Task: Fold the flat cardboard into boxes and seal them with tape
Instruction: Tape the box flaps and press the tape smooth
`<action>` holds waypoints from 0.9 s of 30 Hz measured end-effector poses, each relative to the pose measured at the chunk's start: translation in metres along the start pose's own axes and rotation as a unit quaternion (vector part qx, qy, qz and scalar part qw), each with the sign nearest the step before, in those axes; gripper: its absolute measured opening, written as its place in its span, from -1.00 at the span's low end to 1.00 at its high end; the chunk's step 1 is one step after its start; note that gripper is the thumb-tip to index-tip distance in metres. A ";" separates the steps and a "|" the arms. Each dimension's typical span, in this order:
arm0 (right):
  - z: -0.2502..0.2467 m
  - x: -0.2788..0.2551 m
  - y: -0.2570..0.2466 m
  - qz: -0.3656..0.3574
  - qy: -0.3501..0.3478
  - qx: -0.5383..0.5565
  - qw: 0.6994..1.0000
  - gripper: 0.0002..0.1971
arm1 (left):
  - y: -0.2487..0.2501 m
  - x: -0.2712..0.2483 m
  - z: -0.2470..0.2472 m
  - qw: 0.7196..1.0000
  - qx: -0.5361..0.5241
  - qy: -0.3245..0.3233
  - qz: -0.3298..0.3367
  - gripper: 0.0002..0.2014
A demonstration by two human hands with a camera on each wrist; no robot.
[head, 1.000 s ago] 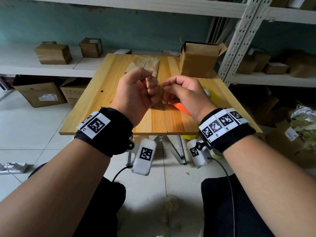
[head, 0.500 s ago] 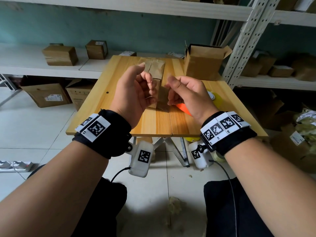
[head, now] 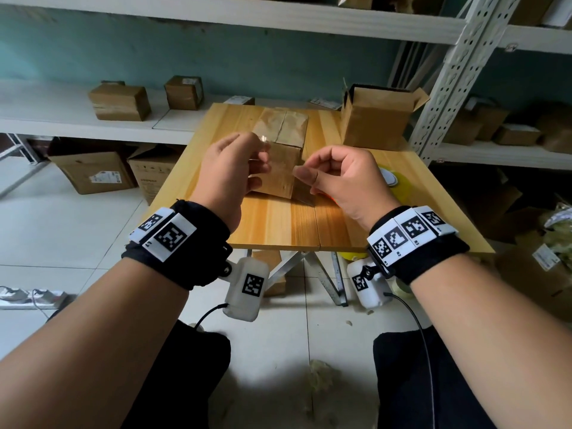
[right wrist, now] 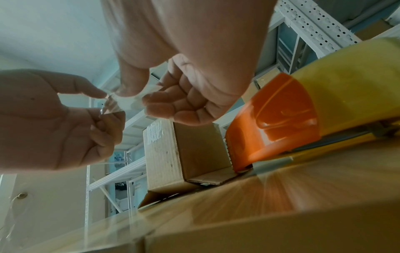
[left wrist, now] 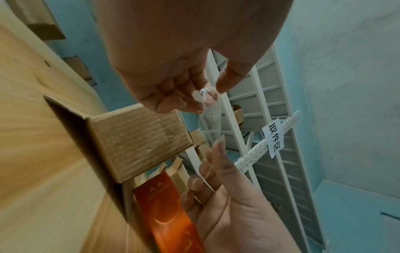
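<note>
Hands now apart above table

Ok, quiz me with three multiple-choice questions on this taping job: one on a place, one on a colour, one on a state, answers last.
1. Where is the tape dispenser?
A. on the floor
B. on the table, beside the box
C. on a shelf

2. Its body is:
A. blue
B. orange
C. green

3. The clear tape strip is:
A. pinched between the left hand and right hand
B. stuck along the box
C. lying on the table

Answers: B, the right wrist view shows it on the wood next to the box; B, its shell is plainly orange; A, both thumbs and fingers grip the strip in the air.
</note>
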State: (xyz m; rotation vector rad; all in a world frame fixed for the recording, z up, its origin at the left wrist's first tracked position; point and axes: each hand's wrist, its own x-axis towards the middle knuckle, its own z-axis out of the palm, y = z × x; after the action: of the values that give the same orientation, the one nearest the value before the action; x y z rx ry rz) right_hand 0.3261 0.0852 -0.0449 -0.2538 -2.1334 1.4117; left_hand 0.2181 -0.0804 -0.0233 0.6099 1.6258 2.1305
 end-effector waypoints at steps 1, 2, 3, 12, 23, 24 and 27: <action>0.001 0.001 0.001 0.000 -0.002 -0.009 1.000 -0.73 | 0.000 0.000 -0.001 1.000 0.016 0.014 0.007 -0.93; 0.001 0.001 0.002 0.002 -0.002 -0.016 1.000 -0.76 | 0.001 0.001 -0.002 0.999 0.035 0.025 0.015 -0.94; 0.002 0.001 0.002 0.003 0.001 -0.024 1.000 -0.78 | 0.001 0.001 -0.002 0.998 0.054 0.033 0.022 -0.94; 0.011 0.005 -0.001 0.002 0.054 -0.059 0.997 -0.78 | 0.001 0.004 -0.019 0.987 0.121 0.041 0.096 -0.95; 0.039 0.008 -0.018 -0.046 0.054 -0.089 0.993 -0.78 | -0.003 0.003 -0.028 0.972 0.078 0.154 0.159 -0.86; 0.041 0.008 -0.019 -0.054 0.051 -0.092 0.993 -0.80 | -0.003 0.002 -0.027 0.971 0.074 0.159 0.159 -0.87; 0.045 0.008 -0.018 -0.045 0.038 -0.093 0.994 -0.80 | -0.008 0.005 -0.028 0.971 0.072 0.169 0.155 -0.89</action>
State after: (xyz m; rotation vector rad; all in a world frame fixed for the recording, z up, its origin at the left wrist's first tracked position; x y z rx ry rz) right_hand 0.2972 0.0456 -0.0391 -0.2747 -2.1860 1.1370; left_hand 0.1992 -0.0983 -0.0367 0.6041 1.9914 2.4642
